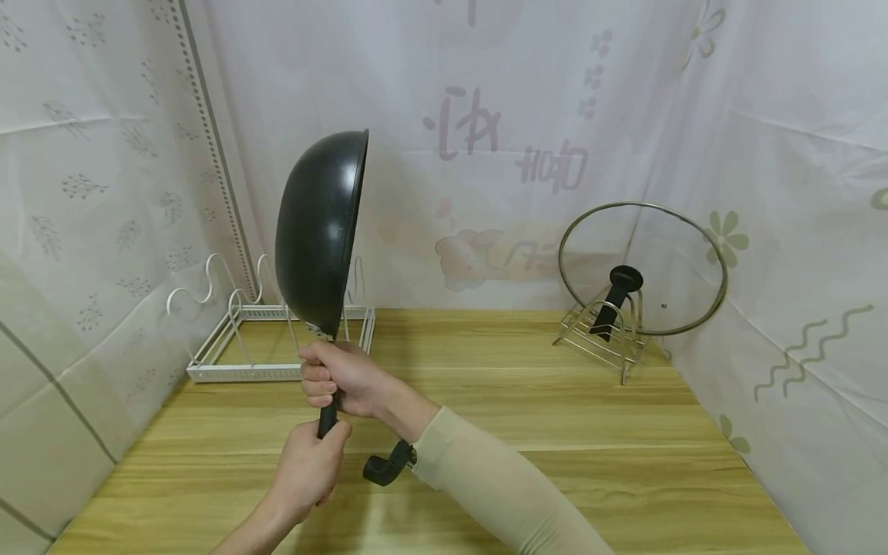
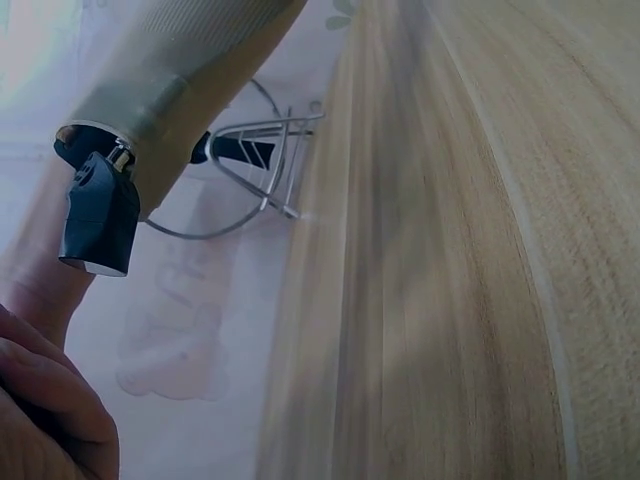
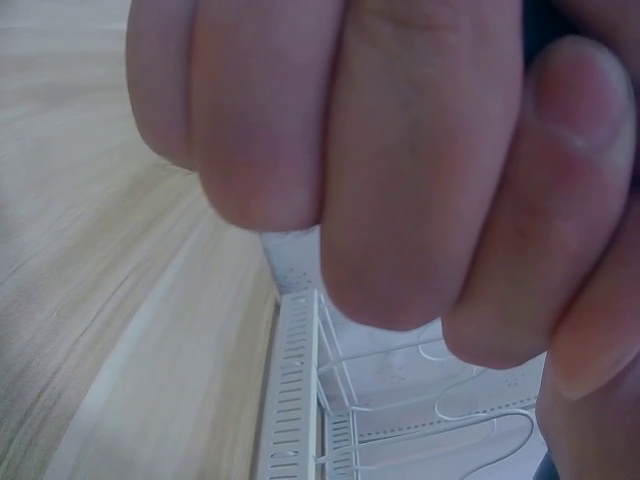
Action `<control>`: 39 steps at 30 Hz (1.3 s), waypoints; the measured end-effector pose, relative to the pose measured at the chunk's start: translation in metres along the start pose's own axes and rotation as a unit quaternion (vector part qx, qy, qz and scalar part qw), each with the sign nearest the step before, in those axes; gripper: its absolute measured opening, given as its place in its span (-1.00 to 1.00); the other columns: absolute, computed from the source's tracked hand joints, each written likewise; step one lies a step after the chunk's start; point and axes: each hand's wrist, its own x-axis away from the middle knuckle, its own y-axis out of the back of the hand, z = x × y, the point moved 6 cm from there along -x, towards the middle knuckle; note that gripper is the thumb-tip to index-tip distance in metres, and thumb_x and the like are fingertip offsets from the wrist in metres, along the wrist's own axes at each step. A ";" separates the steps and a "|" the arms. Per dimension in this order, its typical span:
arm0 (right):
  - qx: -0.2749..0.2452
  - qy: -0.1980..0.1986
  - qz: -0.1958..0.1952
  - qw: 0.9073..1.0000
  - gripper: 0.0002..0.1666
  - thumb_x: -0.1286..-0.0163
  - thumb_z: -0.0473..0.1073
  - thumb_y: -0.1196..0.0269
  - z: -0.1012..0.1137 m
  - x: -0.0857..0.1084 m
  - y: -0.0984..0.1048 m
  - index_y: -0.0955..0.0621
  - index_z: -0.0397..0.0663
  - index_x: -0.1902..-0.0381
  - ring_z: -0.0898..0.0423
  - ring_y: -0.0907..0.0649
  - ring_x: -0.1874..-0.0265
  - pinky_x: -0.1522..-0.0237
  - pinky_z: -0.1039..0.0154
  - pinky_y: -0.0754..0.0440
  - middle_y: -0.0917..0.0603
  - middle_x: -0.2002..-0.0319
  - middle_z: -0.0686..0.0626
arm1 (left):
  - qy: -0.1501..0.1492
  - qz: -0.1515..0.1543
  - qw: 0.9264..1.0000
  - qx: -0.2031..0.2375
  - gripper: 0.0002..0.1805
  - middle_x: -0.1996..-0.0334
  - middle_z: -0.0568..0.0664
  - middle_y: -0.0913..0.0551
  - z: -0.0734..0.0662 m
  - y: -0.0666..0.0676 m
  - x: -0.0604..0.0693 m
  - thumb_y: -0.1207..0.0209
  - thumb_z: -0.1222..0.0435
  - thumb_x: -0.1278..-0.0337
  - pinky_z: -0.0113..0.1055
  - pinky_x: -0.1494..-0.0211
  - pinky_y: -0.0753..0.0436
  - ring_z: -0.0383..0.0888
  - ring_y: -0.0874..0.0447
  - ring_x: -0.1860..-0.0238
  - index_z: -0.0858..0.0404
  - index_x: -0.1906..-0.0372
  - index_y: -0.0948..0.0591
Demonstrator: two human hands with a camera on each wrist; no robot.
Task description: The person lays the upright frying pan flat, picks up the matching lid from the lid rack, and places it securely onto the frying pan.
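Note:
A black wok is held up on edge above the table, its rim facing right and its rounded outside facing left. Its dark handle points down. My right hand grips the handle close under the pan, with fingers curled in the right wrist view. Lower down, my left hand holds the handle's end, thumb along it. Part of the right hand also shows in the left wrist view. Behind the wok stands a white wire pan rack, partly hidden by it.
A glass lid with a black knob leans on a small metal wire stand at the back right. Patterned curtains enclose the wooden table. A black camera mount sits at the right wrist.

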 end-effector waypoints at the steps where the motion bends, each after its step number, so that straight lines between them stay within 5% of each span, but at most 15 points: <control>1: 0.001 0.001 0.000 1.000 -0.40 -0.74 -0.09 0.04 0.001 0.000 -0.001 -0.21 0.18 0.65 0.36 -0.26 0.79 0.66 0.50 -0.26 -0.21 0.71 0.25 | -0.001 -0.001 1.000 -0.002 -0.50 0.92 -0.19 -0.28 0.000 0.000 0.000 -0.05 0.29 -0.43 -0.41 0.81 -0.21 -0.25 -0.19 0.90 0.13 0.74 -0.36; 39: 0.052 0.051 0.019 0.997 -0.41 -0.74 -0.13 0.02 0.015 0.012 -0.011 -0.20 0.11 0.63 0.31 -0.27 0.77 0.63 0.45 -0.30 -0.21 0.72 0.21 | -0.028 0.004 0.999 -0.017 -0.52 0.88 -0.19 -0.27 -0.010 0.001 0.006 -0.01 0.33 -0.48 -0.47 0.79 -0.13 -0.30 -0.14 0.88 0.16 0.71 -0.35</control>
